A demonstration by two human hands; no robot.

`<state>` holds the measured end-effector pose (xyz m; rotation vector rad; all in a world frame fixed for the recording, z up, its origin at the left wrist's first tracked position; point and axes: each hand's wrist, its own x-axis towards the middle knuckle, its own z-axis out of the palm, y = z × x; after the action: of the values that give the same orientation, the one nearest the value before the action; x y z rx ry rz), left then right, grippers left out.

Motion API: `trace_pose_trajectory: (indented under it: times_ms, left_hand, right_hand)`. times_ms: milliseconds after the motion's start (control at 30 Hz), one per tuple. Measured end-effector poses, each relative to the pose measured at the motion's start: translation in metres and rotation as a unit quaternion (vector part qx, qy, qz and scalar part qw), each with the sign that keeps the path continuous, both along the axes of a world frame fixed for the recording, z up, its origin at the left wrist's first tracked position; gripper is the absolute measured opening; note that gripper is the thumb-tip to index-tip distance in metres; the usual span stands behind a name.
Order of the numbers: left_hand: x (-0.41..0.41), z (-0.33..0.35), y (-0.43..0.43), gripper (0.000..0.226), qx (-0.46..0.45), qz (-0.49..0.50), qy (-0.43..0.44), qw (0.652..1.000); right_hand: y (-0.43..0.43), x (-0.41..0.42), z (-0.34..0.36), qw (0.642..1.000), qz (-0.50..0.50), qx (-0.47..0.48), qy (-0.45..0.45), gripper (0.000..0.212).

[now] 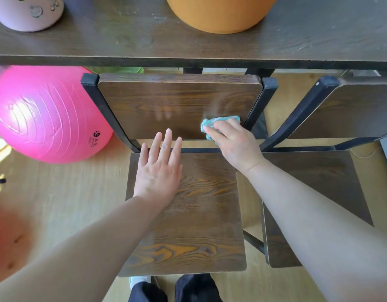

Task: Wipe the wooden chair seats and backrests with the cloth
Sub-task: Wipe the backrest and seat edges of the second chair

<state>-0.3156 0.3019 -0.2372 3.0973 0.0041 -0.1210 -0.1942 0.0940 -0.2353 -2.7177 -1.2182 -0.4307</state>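
A dark wooden chair stands in front of me, its seat (199, 225) below and its backrest (166, 101) above, held in a black metal frame. My right hand (233, 144) presses a teal cloth (212, 124) against the lower right part of the backrest. The cloth is bunched under my fingers. My left hand (159, 168) lies flat on the back left part of the seat, fingers spread, holding nothing. A second chair of the same kind stands to the right, its seat (318, 192) partly hidden by my right arm and its backrest (345, 114) cut off by the frame edge.
A dark wooden table (188, 44) runs across the top, with an orange ball (220, 12) and a pale pink one (27, 12) on it. A big pink exercise ball (46, 114) rests on the light wood floor (68, 192) left of the chair. My dark trouser legs (194, 288) show below.
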Motion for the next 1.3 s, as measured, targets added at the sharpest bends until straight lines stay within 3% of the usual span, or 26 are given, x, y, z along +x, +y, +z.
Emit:
trace_pose_trajectory:
  times_ms: [100,300,500,667,833,933,1300]
  left_hand:
    - [-0.004,-0.009,-0.003,0.065,-0.001,-0.004,0.010,1.000]
    - [0.000,-0.017,-0.006,0.065,-0.004,0.010,0.014,1.000]
    - [0.006,-0.010,-0.008,0.065,-0.002,0.006,0.006,1.000]
    - [0.006,0.006,-0.012,0.064,0.003,-0.013,-0.004,1.000]
    - [0.006,0.022,-0.016,0.062,0.003,-0.026,-0.005,1.000]
    - [0.008,0.027,-0.020,0.062,0.005,-0.030,0.001,1.000]
    - [0.015,-0.001,-0.036,0.065,0.007,-0.036,0.000,0.999]
  right_hand:
    - [-0.003,-0.002,-0.025,1.000,0.008,-0.016,0.008,0.053]
    - [-0.005,-0.010,-0.042,0.992,0.003,-0.057,0.114,0.054]
    - [-0.010,-0.031,-0.035,0.978,-0.068,-0.055,0.191,0.056]
    - [-0.020,-0.036,0.005,0.989,-0.087,0.020,0.118,0.054]
    - [-0.029,-0.010,0.072,0.988,-0.090,0.125,-0.009,0.037]
    - [-0.031,0.011,0.101,0.985,-0.087,0.140,-0.055,0.034]
    - [-0.038,0.018,0.057,0.992,-0.033,0.105,-0.060,0.033]
